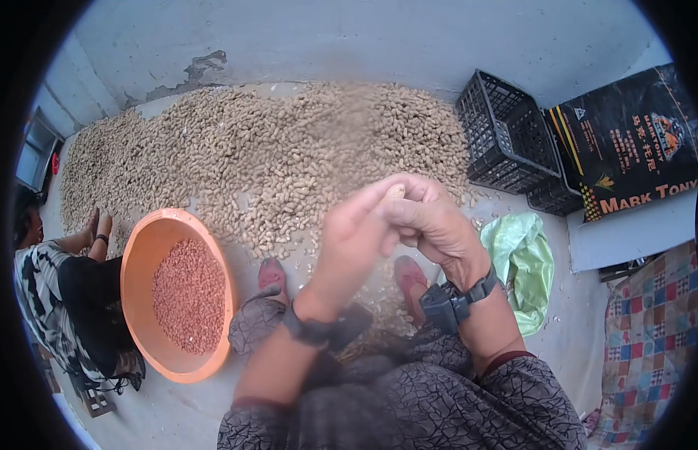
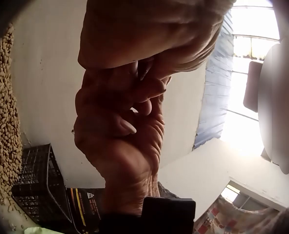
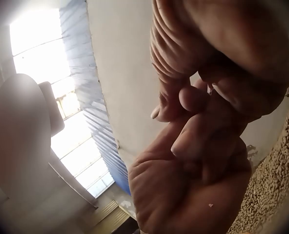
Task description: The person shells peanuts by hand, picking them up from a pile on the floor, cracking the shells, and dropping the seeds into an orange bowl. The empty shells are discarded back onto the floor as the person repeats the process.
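Peanut point(image 1: 396, 193) sits at twelve o'clock where the hands meet — right hand point(image 1: 439, 223) curled, pinching it, left hand point(image 1: 354, 234) bent close, grip unclear — light and brittle, I'd judge, best squeezed along its seam.

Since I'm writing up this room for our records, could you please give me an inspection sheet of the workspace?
Surface: grey floor, with a broad heap of unshelled peanuts spread over it.
Job's things: a peanut between the hands; an orange basin holding reddish kernels.
Clutter: green bag, black crate and printed black sack, all on the right.
Hands: left hand and right hand meet, fingers curled at the peanut; the left is blurred in the head view.
Cables: nothing seen.
Surroundings: pale wall with a peeled patch; another person on the left; checked cloth on the right.
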The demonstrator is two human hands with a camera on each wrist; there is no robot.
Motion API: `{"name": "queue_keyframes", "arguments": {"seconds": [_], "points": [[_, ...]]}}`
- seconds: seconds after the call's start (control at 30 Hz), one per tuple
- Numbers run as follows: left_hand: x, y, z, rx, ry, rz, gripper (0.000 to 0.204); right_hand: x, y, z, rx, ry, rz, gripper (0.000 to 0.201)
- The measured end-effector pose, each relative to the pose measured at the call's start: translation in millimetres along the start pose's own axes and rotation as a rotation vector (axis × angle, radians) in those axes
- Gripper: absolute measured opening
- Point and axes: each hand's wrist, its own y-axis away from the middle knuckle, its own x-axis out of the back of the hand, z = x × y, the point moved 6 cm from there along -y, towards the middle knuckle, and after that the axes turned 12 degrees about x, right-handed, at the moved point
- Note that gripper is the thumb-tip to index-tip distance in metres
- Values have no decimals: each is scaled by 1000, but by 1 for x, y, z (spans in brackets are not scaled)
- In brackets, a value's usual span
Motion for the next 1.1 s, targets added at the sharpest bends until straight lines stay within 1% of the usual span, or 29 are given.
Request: {"name": "queue_keyframes", "arguments": {"seconds": [0.07, 0.13, 0.27, 0.33, 0.4, 0.47, 0.53, 0.57, 0.63, 0.67, 0.7, 0.73, 0.77, 0.8, 0.83, 0.87, 0.9, 0.93, 0.97, 1.03, 1.1], "points": [[0, 0, 1, 12, -31, -31, 39, 0, 1, 0, -4, -41, -19, 25], [-1, 1, 0, 22, 108, -133, 37, 2, 0, -1, -6, -82, -38, 26], [-2, 2, -4, 82, 106, -192, 40, 7, 2, -3, 41, -94, -28, 25], [-5, 4, -2, 33, 43, -131, 40, 9, 2, -3, 56, -82, -13, 26], [-2, 0, -7, 44, 49, -122, 40, 12, -1, 2, 59, -91, 32, 24], [0, -5, -10, 50, 47, -115, 40, 14, -3, 5, 51, -86, 39, 24], [3, -8, -12, 77, 146, -102, 39, 10, -4, 5, 46, -81, 40, 23], [4, -10, -14, 73, 144, -99, 39, 4, -4, 3, 29, -117, 39, 23], [9, -12, -18, 85, 274, -62, 33, -4, -4, 3, 13, -154, 33, 22], [8, -11, -17, 83, 274, -61, 33, -1, -4, 1, 48, 0, 86, 21], [9, -10, -15, 77, 237, 8, 31, 3, -3, -2, 84, 155, 141, 20], [10, -9, -13, 70, 201, 76, 30, 4, -2, -3, 84, 155, 140, 20], [8, -10, -14, 68, 202, 77, 30, 8, -1, -8, 138, 258, 169, 18], [9, -10, -11, 5, 167, 124, 27, 11, -1, -13, 193, 360, 197, 16], [10, -9, -8, -57, 131, 171, 25, 12, -2, -13, 194, 360, 195, 16], [10, -9, -9, -58, 131, 173, 25, 14, -2, -11, 167, 333, 210, 15], [8, -9, -10, -84, 59, 164, 24, 17, -1, -8, 138, 306, 227, 15], [6, -8, -11, -108, -12, 155, 23, 18, -2, -6, 137, 306, 227, 15], [5, -8, -14, -106, -11, 154, 23, 18, -3, -3, 132, 270, 213, 15], [6, -6, -13, -188, -136, 218, 21, 18, -4, 2, 124, 234, 198, 16], [7, -8, -19, -209, -112, 255, 20, 17, -4, 5, 149, 148, 173, 16]]}}
